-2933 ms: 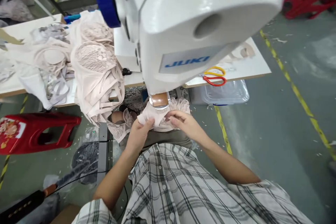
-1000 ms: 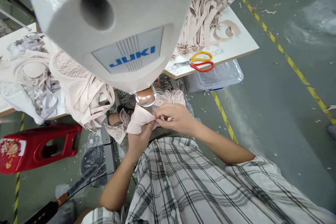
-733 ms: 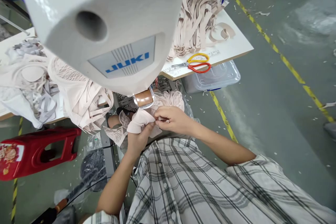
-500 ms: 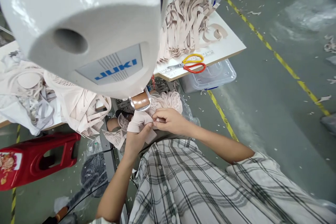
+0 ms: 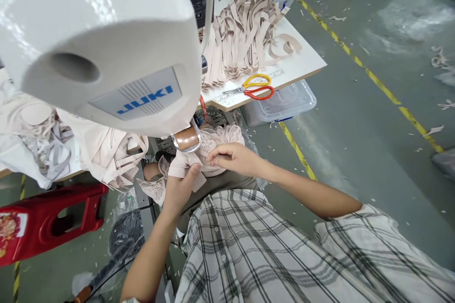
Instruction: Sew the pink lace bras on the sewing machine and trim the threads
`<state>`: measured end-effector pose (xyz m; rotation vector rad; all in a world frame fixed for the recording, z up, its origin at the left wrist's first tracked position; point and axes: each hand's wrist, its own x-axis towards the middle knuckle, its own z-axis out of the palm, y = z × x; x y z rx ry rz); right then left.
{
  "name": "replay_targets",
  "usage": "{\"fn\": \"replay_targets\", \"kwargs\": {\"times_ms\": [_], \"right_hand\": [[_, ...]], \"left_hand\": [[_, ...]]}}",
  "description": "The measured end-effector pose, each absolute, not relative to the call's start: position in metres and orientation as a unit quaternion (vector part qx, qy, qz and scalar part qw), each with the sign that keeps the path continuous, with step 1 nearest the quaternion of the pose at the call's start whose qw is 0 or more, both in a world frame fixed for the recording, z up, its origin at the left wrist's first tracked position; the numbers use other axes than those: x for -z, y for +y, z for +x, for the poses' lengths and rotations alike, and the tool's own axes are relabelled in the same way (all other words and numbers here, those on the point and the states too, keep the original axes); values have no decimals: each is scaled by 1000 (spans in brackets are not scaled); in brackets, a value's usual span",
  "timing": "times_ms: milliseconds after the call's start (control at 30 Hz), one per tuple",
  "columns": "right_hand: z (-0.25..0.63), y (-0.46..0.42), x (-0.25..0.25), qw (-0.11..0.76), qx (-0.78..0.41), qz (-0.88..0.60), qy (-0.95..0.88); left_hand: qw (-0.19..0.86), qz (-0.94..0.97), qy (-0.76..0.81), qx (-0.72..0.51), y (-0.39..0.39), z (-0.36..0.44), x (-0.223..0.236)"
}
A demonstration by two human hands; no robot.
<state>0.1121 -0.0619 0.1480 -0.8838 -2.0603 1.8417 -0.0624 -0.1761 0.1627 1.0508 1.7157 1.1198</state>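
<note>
My left hand (image 5: 180, 190) is closed on a folded pale pink fabric strip (image 5: 183, 163), its thumb pressed on top. The strip lies just below the sewing machine's head (image 5: 142, 66). Slightly to the right, my right hand (image 5: 236, 158) has its thumb and fingers pinched together over pale pink lace fabric (image 5: 227, 139) on the lap. Whether anything small is between those fingertips I cannot make out. Right by the left hand's strip is the metal-framed, brown part (image 5: 187, 139) under the machine head.
A pile of pale pink straps (image 5: 236, 38) and red-and-yellow scissors (image 5: 258, 87) lie on the white table (image 5: 302, 57). Pale garments (image 5: 103, 151) hang over the left table edge. A red stool (image 5: 46, 222) stands at left. Below the table is a clear plastic box (image 5: 287, 102).
My right hand has come off the strip and moved a little to the right. My left hand keeps the strip, shifted slightly left and down. The whole view has shifted slightly.
</note>
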Motion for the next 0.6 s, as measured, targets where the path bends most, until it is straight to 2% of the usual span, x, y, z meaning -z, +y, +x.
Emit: {"fn": "replay_targets", "kwargs": {"times_ms": [300, 600], "right_hand": [[117, -67, -167, 130, -491, -275, -817], [117, -58, -167, 93, -533, -273, -796]], "left_hand": [[404, 531, 621, -412, -169, -56, -185], [400, 484, 643, -439, -163, -50, -183]]}}
